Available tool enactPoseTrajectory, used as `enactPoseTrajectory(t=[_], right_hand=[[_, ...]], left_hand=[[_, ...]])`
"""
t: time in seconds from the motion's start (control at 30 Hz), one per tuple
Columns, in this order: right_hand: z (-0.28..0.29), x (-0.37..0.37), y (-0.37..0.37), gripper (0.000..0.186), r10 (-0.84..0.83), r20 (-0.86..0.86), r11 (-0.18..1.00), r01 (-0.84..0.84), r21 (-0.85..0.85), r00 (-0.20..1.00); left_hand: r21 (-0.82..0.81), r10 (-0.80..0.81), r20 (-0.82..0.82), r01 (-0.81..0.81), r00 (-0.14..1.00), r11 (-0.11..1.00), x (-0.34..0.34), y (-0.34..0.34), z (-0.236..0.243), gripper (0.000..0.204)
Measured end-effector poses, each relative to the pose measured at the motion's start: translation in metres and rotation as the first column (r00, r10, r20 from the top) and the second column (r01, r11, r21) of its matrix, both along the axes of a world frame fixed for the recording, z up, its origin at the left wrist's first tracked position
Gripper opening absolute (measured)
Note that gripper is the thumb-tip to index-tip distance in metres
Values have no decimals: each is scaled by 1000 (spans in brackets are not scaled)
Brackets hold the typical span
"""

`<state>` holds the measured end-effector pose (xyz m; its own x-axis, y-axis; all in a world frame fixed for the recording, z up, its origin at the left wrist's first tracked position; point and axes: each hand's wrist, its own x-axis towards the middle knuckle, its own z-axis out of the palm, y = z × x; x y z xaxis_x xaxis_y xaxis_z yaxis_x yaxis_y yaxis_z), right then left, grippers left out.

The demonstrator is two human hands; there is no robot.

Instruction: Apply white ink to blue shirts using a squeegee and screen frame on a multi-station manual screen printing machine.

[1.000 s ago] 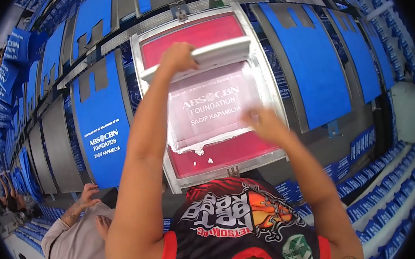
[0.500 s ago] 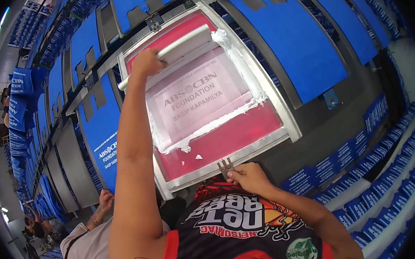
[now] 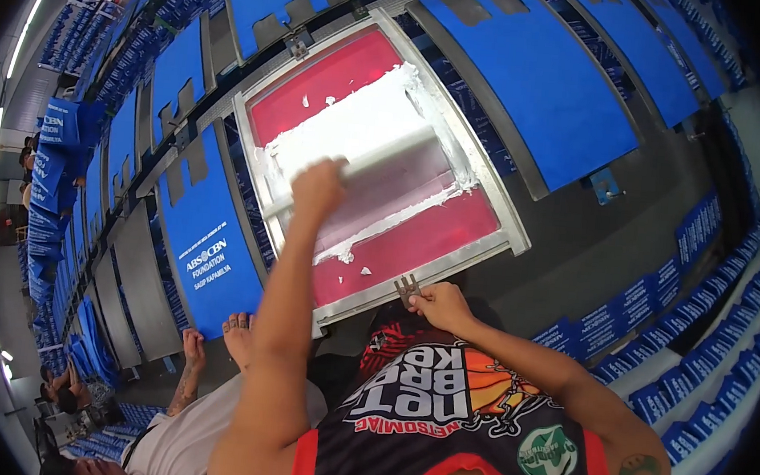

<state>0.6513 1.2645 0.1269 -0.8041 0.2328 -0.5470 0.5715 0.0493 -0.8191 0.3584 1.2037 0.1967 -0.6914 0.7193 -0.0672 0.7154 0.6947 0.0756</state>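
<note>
My left hand (image 3: 317, 185) grips a long pale squeegee (image 3: 382, 150), which lies across the middle of a screen-printing frame (image 3: 509, 236) with red ends (image 3: 452, 225). Thick white ink (image 3: 354, 110) covers the band behind the squeegee, hiding most of the stencil, with ragged ink along the nearer edge. My right hand (image 3: 435, 303) is closed on a small metal fork-like clamp (image 3: 405, 287) at the near edge of the frame.
Blue fabric pieces (image 3: 517, 87) lie on metal boards along both sides, one printed white (image 3: 211, 287). Many printed blue pieces (image 3: 597, 317) are racked at right and left. A co-worker (image 3: 177, 436) is close at lower left, hands near a board; other people are farther back.
The squeegee in my left hand has moved toward me, spreading white over the pink stencil. My right hand has moved from the frame's right side down to the near clamp and gripped it.
</note>
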Motion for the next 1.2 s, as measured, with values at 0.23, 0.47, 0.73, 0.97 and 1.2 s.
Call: enactPoseTrajectory(t=[0.23, 0.47, 0.73, 0.97, 1.2], right_hand=[[14, -2, 10, 21, 48, 28, 997, -46, -60, 998], [1, 1, 6, 22, 50, 19, 998, -49, -38, 999], [20, -7, 19, 27, 212, 156, 967, -231, 110, 965], [80, -34, 103, 44, 191, 70, 956, -201, 212, 979], [-10, -36, 205, 56, -444, 63, 871, 414, 264, 894]], left_hand=[[144, -39, -3, 39, 999, 989, 122, -39, -6, 26], [113, 32, 2, -32, 999, 993, -43, 20, 34, 34], [293, -68, -114, 99, 991, 951, 18, 2, -35, 27], [189, 236, 517, -379, 823, 906, -70, -88, 46, 44], [271, -38, 962, -936, 270, 224, -89, -171, -46, 40]])
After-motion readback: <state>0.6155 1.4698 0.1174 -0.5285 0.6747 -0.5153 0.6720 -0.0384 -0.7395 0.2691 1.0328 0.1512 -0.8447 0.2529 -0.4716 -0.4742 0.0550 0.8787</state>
